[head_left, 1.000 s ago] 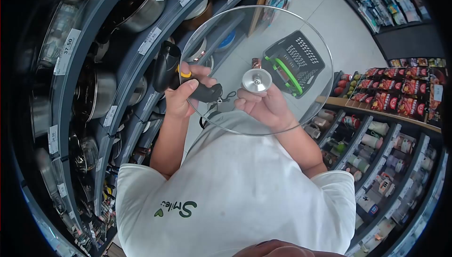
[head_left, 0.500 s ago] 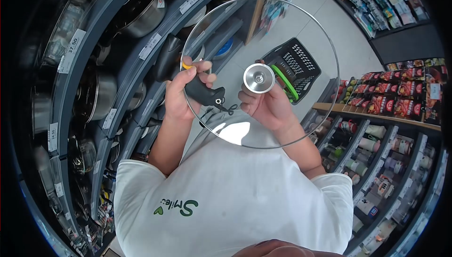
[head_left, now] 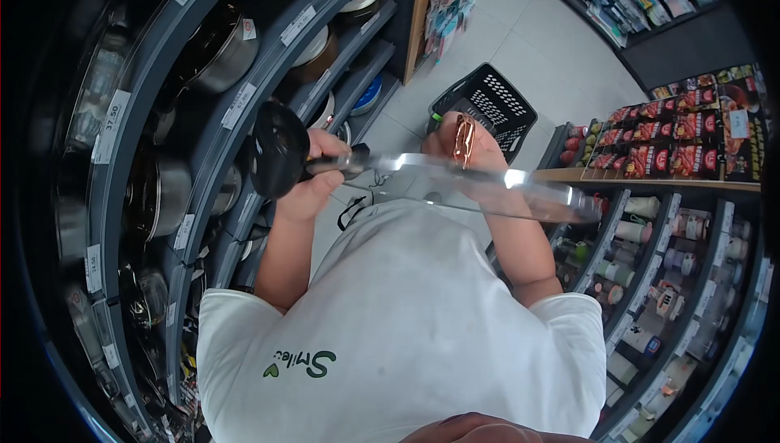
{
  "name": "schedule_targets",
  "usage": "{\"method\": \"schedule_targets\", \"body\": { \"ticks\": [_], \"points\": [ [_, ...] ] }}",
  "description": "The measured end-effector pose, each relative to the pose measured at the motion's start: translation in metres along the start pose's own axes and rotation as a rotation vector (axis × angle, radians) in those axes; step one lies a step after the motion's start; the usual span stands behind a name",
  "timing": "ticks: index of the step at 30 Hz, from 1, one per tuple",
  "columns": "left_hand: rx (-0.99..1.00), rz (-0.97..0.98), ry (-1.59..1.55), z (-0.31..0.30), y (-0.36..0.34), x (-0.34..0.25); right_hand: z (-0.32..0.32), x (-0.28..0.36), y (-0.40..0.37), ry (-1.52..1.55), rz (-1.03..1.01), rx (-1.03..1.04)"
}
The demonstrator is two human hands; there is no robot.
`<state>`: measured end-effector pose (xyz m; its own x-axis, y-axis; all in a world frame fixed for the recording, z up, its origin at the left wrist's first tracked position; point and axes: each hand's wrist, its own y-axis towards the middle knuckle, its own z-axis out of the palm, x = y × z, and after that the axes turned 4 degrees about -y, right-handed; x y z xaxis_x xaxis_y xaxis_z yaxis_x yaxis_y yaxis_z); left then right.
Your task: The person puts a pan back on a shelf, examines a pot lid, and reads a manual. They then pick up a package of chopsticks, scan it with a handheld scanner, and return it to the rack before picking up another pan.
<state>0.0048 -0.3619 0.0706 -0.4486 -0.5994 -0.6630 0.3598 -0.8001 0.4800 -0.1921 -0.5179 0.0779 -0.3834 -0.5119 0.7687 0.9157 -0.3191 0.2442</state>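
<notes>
My right hand [head_left: 479, 155] is closed at the shiny copper-coloured knob [head_left: 465, 138] of a round glass lid. The glass lid [head_left: 561, 199] has a metal rim and is tipped so that I see it almost edge-on, stretching between both hands. My left hand [head_left: 313, 183] is closed around a black utensil [head_left: 280, 151] with a broad, rounded, ladle-like end pointing left. Left fingertips lie right at the lid's rim. A dark cord loop dangles below the hands. Part of the utensil's handle is hidden by the fingers and the lid.
Shelves [head_left: 244, 94] of pots and pans with price labels curve along the left. A black shopping basket [head_left: 496, 106] stands on the tiled floor ahead. To the right are shelves of cups and bottles [head_left: 621, 268], with red food packets [head_left: 650, 146] above them.
The lid has tipped from facing me to nearly edge-on, bringing the knob's copper side into view. The utensil's rounded end has turned and shifted down-left. The basket sits slightly farther left in view.
</notes>
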Motion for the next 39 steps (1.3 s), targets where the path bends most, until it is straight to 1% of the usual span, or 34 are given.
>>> {"method": "schedule_targets", "body": {
  "ticks": [1,2,3,5,6,8,10,11,13,14,15,17,18,19,20,21,23,25,26,27,31,34,36,37,39],
  "points": [
    [0.089,0.047,0.007,-0.001,0.002,0.001,-0.003,0.005,-0.001,-0.005,-0.004,-0.009],
    [0.078,0.064,0.109,0.000,0.003,0.001,-0.005,0.011,-0.002,-0.060,-0.014,0.060],
    [0.083,0.062,0.102,0.001,0.003,-0.002,-0.006,0.016,-0.003,-0.114,-0.022,0.131],
    [-0.021,-0.086,0.304,0.001,0.002,-0.010,-0.002,0.024,-0.002,-0.134,-0.053,0.127],
    [-0.078,-0.135,0.237,0.004,0.004,-0.011,0.000,0.029,0.000,-0.230,-0.061,0.134],
    [-0.098,-0.107,0.239,0.003,0.007,-0.003,-0.002,0.035,0.000,-0.384,-0.047,0.138],
    [-0.135,-0.058,0.188,0.000,0.008,0.008,0.003,0.039,0.003,-0.424,-0.046,0.110],
    [-0.135,-0.059,0.192,0.002,0.008,0.010,0.006,0.041,0.004,-0.466,-0.040,0.082],
    [-0.245,-0.090,0.100,0.006,0.008,0.013,0.008,0.044,0.006,-0.488,-0.036,0.076],
    [-0.245,-0.091,0.104,0.008,0.009,0.015,0.009,0.044,0.006,-0.514,-0.030,0.068],
    [-0.319,-0.127,0.065,0.011,0.010,0.015,0.009,0.044,0.006,-0.510,-0.031,0.069],
    [-0.468,-0.197,-0.012,0.015,0.011,0.017,0.011,0.042,0.005,-0.620,0.066,0.034],
    [-0.506,-0.221,-0.078,0.015,0.011,0.018,0.015,0.041,0.006,-0.615,0.064,0.039],
    [-0.508,-0.219,-0.071,0.014,0.011,0.020,0.022,0.040,0.006,-0.561,0.118,0.006],
    [-0.562,-0.245,-0.129,0.012,0.011,0.023,0.027,0.039,0.008,-0.507,0.173,-0.026],
    [-0.615,-0.271,-0.188,0.010,0.011,0.026,0.031,0.037,0.010,-0.501,0.171,-0.021],
    [-0.626,-0.284,-0.219,0.002,0.008,0.035,0.035,0.034,0.014,-0.455,0.196,-0.033],
    [-0.659,-0.351,-0.350,-0.004,0.006,0.041,0.035,0.029,0.014,-0.431,0.228,-0.014],
    [-0.692,-0.362,-0.381,-0.004,0.005,0.044,0.036,0.024,0.014,-0.363,0.244,-0.032],
    [-0.695,-0.361,-0.379,-0.006,0.005,0.046,0.038,0.021,0.013,-0.296,0.260,-0.050],
    [-0.736,-0.402,-0.410,-0.005,0.002,0.054,0.045,0.023,0.009,-0.301,0.302,-0.060],
    [-0.751,-0.424,-0.399,-0.002,0.001,0.053,0.048,0.026,0.007,-0.263,0.358,-0.118],
    [-0.752,-0.435,-0.396,-0.002,0.000,0.055,0.042,0.026,0.005,-0.248,0.422,-0.074],
    [-0.750,-0.437,-0.399,-0.002,-0.001,0.055,0.038,0.026,0.002,-0.250,0.422,-0.077],
    [-0.738,-0.458,-0.427,-0.003,-0.002,0.054,0.030,0.026,-0.002,-0.239,0.494,0.048]
  ]
}}
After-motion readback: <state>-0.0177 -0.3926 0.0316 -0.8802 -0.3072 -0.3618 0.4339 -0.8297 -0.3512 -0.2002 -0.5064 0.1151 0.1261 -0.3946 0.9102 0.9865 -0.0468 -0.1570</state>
